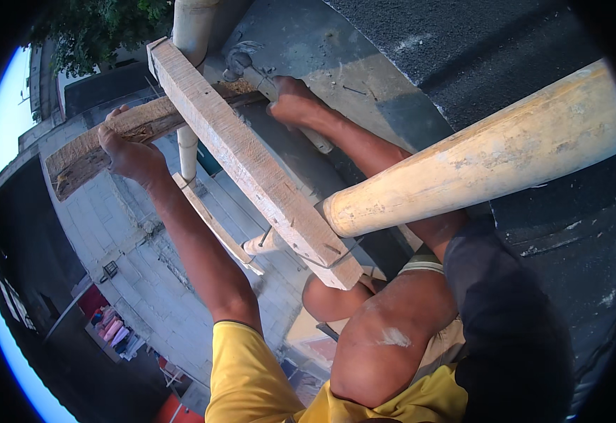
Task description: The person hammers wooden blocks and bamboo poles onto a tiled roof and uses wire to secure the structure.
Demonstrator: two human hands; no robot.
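My left hand (128,144) is wrapped round a rough, bark-edged wooden board (82,156), which runs to the right behind a long squared timber (230,148). Its right end lies close to my right hand. In my right hand (294,102) is a hammer, its metal head (240,59) pointing up and away and its pale handle showing below my fist. The squared timber crosses slantwise between my hands. Nails stick out near its lower end, where dark wire lies around it. Whether the board touches the timber I cannot tell.
A thick bamboo pole (477,155) juts in from the right. Another bamboo pole (193,32) stands upright behind the timber, with a thin wooden strip (212,218) lower down. A grey ledge with a loose nail lies beyond my right hand. Paved ground (128,240) shows far below.
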